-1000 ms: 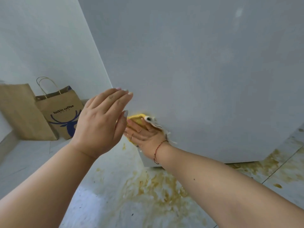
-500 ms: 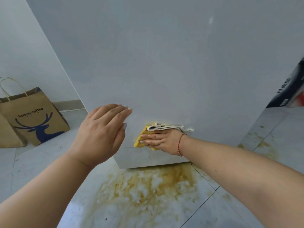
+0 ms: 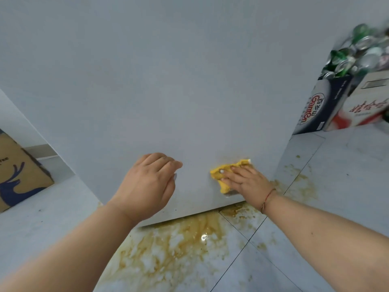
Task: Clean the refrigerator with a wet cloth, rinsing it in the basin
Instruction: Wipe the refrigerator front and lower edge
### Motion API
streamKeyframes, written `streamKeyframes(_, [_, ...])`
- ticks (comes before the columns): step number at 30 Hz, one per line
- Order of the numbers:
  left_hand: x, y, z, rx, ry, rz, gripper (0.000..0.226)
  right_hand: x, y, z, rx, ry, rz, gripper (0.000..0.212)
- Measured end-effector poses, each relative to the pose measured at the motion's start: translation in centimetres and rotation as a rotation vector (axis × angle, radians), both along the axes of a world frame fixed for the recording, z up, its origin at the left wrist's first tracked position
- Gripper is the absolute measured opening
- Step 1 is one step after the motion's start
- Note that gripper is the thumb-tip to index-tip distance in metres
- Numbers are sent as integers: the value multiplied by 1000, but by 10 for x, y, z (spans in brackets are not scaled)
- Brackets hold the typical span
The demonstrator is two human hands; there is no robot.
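I judge I'm partway through the wiping. The fridge (image 3: 189, 81) panel looks mostly clean above, with a faint yellowish smudge just above the cloth (image 3: 226, 172) near the bottom right corner — that patch still needs work. The floor (image 3: 179, 249) below carries a wide brown spill, touching the fridge's lower edge. No basin is in view, so the rinse is still ahead as far as I can tell.

My right hand (image 3: 246, 182) lies flat on the cloth, fingers spread a little and pressing it against the panel, not curled round it; the wrist sits low, forearm reaching in from the lower right. My left hand (image 3: 149, 184) is raised in front of the panel to the left of the cloth, empty, fingers together and slightly bent — whether the fingertips touch the fridge I cannot tell.
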State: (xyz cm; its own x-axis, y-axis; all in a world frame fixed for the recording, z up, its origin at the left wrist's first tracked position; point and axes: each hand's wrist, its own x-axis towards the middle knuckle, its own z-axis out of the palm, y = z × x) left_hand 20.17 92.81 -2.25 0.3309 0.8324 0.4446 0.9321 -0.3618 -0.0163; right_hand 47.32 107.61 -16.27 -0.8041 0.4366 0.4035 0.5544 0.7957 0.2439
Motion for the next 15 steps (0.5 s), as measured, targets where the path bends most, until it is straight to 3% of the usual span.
streamKeyframes(2, [-2, -10, -14, -115, -28, 22, 36, -14, -28, -8, -394, 266, -196, 39])
streamKeyframes(5, [-4, -30, -37, -359, -200, 160, 31, -38, -69, -12, -1114, 707, -429, 27])
streamKeyframes(9, [-6, -50, -66, -672, -695, 499, 19, -66, -102, -9, -1970, 1454, -331, 21])
streamKeyframes(13, [-5, -60, -81, -864, -1335, 682, 16, -90, -114, 5, -2276, 1683, -90, 21])
streamKeyframes(15, [-4, -64, -83, -966, -1645, 697, 26, -100, -121, 7, -2373, 1779, -37, 43])
